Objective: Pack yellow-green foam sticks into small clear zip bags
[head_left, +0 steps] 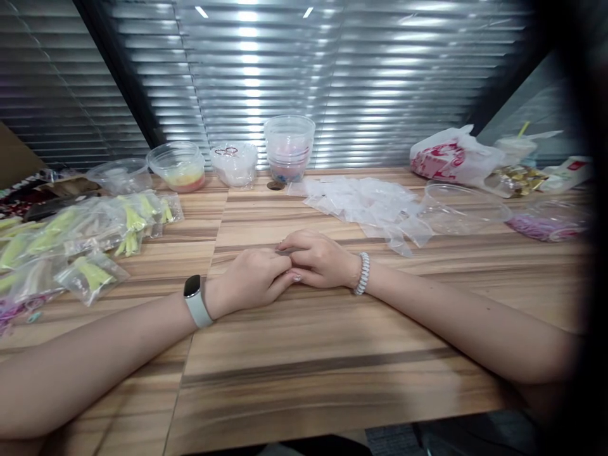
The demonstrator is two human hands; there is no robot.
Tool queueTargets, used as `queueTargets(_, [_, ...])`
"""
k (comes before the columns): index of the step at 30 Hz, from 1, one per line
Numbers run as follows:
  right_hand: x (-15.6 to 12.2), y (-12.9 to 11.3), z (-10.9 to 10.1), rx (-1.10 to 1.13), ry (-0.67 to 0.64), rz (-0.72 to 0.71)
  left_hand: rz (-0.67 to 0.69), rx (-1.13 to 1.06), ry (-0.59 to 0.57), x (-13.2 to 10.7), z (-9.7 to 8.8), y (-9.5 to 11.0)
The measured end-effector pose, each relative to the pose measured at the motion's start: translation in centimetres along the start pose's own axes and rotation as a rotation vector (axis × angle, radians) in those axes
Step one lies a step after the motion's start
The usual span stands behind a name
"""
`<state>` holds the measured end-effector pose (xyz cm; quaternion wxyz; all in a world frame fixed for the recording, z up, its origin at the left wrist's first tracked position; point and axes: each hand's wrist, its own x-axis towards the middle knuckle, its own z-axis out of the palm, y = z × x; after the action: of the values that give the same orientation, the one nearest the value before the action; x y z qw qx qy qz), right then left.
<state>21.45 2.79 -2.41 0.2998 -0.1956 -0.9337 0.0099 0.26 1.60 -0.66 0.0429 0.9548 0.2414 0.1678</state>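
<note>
Over the middle of the wooden table (304,380), my left hand (251,276) and my right hand (325,258) meet at the fingertips. The left wrist wears a light green band with a dark screen, the right a grey coiled bracelet. Both hands are closed, their fingers curled inward and pressed together. Whatever lies between them, if anything, is hidden. Beyond the right hand spreads a heap of clear plastic bags (365,202). To the left of my left hand lie several small clear bags with yellow-green strips (92,272) in them.
Along the back stand a stack of clear tubs (289,142), a bag-wrapped white bundle (235,166) and a tub with yellow and red contents (178,168). At right are a clear tub on its side (463,206), purple strands (541,227) and a red-and-white plastic bag (449,158).
</note>
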Motion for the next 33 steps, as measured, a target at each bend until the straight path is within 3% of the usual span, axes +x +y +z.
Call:
queueTargets(15, [0.22, -0.1, -0.26, 0.001, 0.011, -0.01, 0.034, -0.027, -0.007, -0.13, 0.35, -0.34])
queueTargets(33, [0.37, 0.14, -0.67, 0.115, -0.012, 0.02, 0.114, -0.056, 0.116, -0.32, 0.09, -0.36])
